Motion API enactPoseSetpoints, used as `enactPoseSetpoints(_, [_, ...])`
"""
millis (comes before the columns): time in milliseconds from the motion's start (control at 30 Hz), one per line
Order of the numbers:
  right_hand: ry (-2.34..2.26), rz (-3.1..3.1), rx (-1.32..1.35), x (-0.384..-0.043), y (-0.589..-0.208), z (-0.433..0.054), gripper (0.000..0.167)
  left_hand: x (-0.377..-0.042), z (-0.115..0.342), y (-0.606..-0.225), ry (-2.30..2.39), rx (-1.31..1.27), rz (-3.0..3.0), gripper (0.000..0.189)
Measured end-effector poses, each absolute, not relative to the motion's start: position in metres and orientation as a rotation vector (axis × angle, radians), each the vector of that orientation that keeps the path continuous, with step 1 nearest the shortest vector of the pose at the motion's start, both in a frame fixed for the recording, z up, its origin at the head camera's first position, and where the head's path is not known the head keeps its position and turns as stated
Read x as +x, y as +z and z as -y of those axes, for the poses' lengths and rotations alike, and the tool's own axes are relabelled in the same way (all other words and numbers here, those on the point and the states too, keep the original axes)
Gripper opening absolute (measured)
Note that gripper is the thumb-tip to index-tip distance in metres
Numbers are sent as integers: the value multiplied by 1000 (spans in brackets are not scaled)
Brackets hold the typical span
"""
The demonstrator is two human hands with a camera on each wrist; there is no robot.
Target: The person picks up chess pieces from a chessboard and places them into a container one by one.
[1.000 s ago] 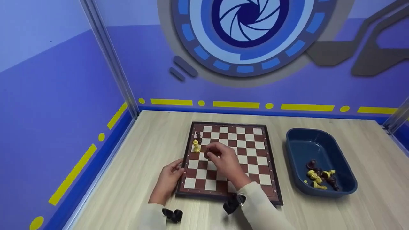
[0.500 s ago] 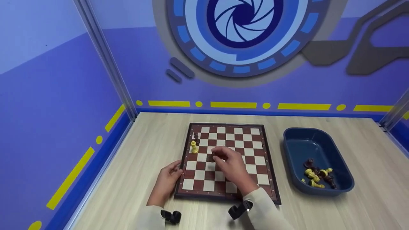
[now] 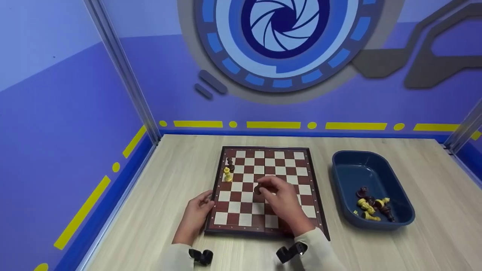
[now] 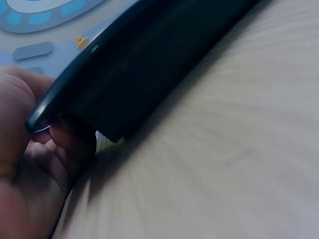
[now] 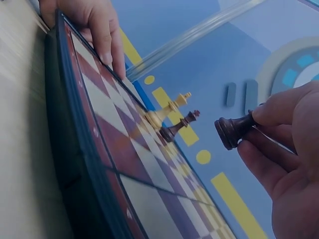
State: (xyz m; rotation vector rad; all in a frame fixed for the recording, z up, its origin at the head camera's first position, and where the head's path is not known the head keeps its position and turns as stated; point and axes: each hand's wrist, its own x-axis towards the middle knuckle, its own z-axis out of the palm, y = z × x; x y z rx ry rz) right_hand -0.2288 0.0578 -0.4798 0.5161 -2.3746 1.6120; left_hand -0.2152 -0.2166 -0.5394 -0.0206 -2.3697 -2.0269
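In the right wrist view my right hand (image 5: pixel 299 149) pinches a dark brown chess piece (image 5: pixel 233 130) between thumb and fingers. Its round base is apart from the board, and its top is hidden by the fingers. In the head view that hand is over the middle of the brown-and-white chessboard (image 3: pixel 246 207). My left hand (image 3: pixel 194 214) grips the board's left edge, with fingers curled under the rim in the left wrist view. Near the board's far left corner, a yellow king (image 3: pixel 228 175) and a dark king (image 5: pixel 175 128) stand upright, close together.
To the right of the board is a dark blue tray (image 3: pixel 340 203). Yellow chess pieces (image 3: pixel 371 216) and dark chess pieces (image 3: pixel 362 192) lie jumbled in its near end. Printed panels (image 3: pixel 162 82) border the wooden table (image 3: pixel 180 162) behind and at the left.
Holding the dark chess piece, my right hand has moved rightward, away from the two kings. My left hand stays on the board's edge. The head view has shifted slightly.
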Motion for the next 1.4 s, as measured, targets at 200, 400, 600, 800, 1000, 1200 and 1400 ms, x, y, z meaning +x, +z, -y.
enactPoseSetpoints(200, [1548,2406,523,-228,-480,-68,22,-215,216,-538,-2015,-13,2374,44])
enactPoseSetpoints(400, [1520,2408,511,-227,-475,-78,22,-213,215,-538,-1985,-5,2389,44])
enactPoseSetpoints(600, [1498,2393,463,-228,-471,-88,22,-213,215,-538,-1951,4,2415,44])
enactPoseSetpoints(800, [1522,2349,469,-228,-466,-97,20,-213,215,-536,-1965,30,2419,44])
enactPoseSetpoints(1000, [1638,2298,494,-228,-461,-104,21,-213,214,-538,-1971,59,2408,43])
enactPoseSetpoints(1200, [1649,2274,495,-228,-457,-109,19,-214,214,-540,-1962,69,2421,42])
enactPoseSetpoints(1400, [1630,2269,425,-228,-453,-116,20,-215,215,-540,-1965,53,2417,42])
